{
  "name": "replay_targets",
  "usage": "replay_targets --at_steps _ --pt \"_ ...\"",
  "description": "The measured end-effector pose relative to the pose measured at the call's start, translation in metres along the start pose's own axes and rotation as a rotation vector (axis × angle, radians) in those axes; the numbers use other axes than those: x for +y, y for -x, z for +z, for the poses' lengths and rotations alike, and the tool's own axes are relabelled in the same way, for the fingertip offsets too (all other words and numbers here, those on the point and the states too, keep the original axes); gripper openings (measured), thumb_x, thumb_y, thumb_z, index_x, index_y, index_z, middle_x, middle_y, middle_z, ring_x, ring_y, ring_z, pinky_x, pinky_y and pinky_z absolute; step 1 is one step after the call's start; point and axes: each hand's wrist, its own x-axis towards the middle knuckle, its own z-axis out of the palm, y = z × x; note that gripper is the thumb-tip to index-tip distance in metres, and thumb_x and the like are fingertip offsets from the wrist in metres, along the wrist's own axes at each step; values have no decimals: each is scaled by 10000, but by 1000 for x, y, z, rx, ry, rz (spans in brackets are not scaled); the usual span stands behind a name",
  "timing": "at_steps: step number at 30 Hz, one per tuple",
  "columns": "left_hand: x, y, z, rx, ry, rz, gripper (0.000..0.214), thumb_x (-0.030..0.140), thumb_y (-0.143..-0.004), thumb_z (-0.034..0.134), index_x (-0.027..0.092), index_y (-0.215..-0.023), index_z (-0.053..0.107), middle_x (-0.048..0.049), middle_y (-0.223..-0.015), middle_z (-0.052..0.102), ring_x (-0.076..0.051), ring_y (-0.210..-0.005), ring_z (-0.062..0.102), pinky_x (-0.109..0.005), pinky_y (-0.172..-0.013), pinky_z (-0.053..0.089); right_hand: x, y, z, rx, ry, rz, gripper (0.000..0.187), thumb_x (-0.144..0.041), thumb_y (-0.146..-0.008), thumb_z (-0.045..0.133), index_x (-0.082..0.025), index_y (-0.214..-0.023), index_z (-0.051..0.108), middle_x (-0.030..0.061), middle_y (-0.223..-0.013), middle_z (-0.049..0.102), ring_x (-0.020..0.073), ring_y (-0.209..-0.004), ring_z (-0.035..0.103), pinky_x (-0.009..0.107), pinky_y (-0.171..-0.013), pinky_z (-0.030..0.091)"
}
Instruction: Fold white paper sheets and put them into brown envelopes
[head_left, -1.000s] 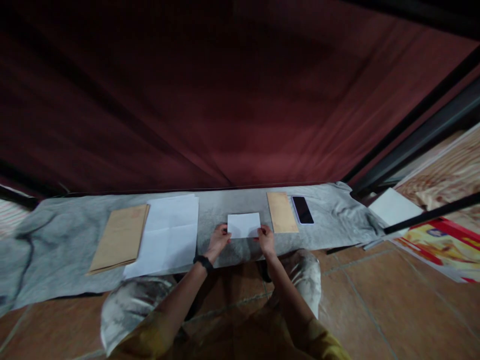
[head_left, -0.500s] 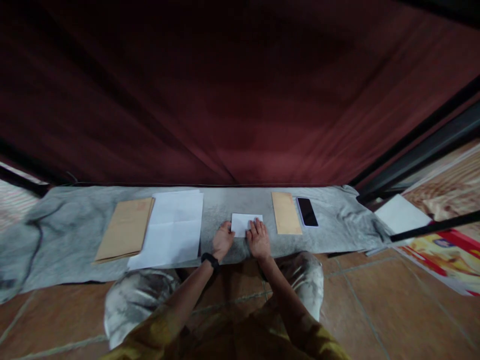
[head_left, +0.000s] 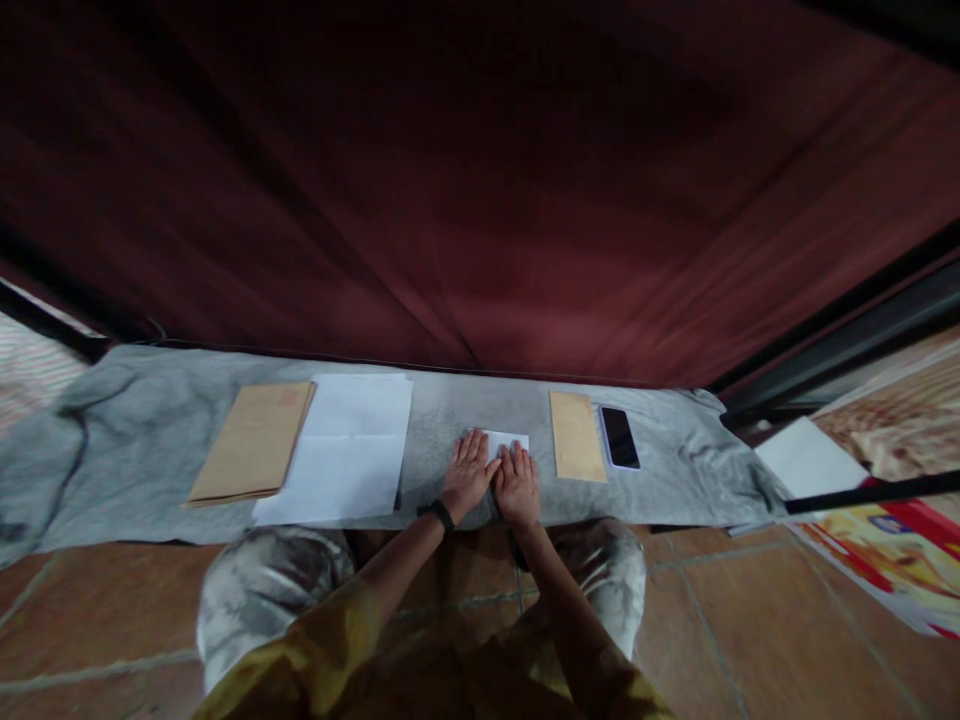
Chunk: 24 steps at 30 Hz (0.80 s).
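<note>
A small folded white paper (head_left: 507,438) lies on the grey cloth in front of me, mostly covered by my hands. My left hand (head_left: 468,473) rests flat on its left part, fingers stretched forward. Beside it, my right hand (head_left: 517,487) presses flat on the right part with its fingers extended. The two thumbs are close together. To the right of my hands is a single brown envelope (head_left: 577,436). Left of them lies a stack of larger white sheets (head_left: 346,450) with a crease across the top one.
Brown envelopes (head_left: 255,440) are stacked at the left, overlapping the white sheets. A phone (head_left: 619,438) with a dark screen lies right of the single envelope. Grey cloth (head_left: 442,400) covers the narrow surface, and a dark red fabric (head_left: 480,220) hangs behind it.
My left hand has gone from holding the white paper's left edge to lying flat on top of it. My right hand stays on the paper. The view has tilted slightly.
</note>
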Motion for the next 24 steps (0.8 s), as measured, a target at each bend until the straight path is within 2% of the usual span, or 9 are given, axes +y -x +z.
replay_targets --at_steps 4,8,13,20,24 --pt "-10 2 9 -16 -34 -15 633 372 -1011 361 59 -1560 343 -183 -1637 339 -283 -1552 233 -471 -1264 193 0 -1 -1 -14 -8 6 474 -286 -1042 418 -171 -1492 510 180 -1592 417 311 -1457 394 504 -1170 310" --pt "-11 5 9 -15 -45 -14 656 359 -1007 355 33 -1574 297 -199 -1651 292 -285 -1564 186 -485 -1265 184 0 -1 -2 -13 -21 5 482 -288 -1040 414 -170 -1500 499 183 -1587 424 310 -1454 398 507 -1172 305" --pt "-11 8 5 -34 -71 -20 676 404 -1007 368 29 -1567 309 -199 -1644 311 -282 -1563 193 -467 -1270 167 1 0 0 2 -23 0 509 -301 -1043 377 -135 -1516 468 194 -1582 427 313 -1460 386 521 -1171 303" --pt "-18 20 5 -44 -98 -12 649 361 -1010 359 31 -1568 311 -194 -1641 321 -282 -1559 211 -475 -1270 149 8 9 1 47 0 107 572 -332 -1049 350 -33 -1533 404 235 -1555 448 331 -1454 402 519 -1176 315" --pt "-19 21 4 -44 -98 -13 648 371 -1011 355 58 -1576 303 -188 -1637 331 -278 -1554 230 -491 -1263 174 10 8 -3 70 -16 149 577 -315 -1044 339 -17 -1534 395 263 -1533 463 345 -1441 427 553 -1166 329"
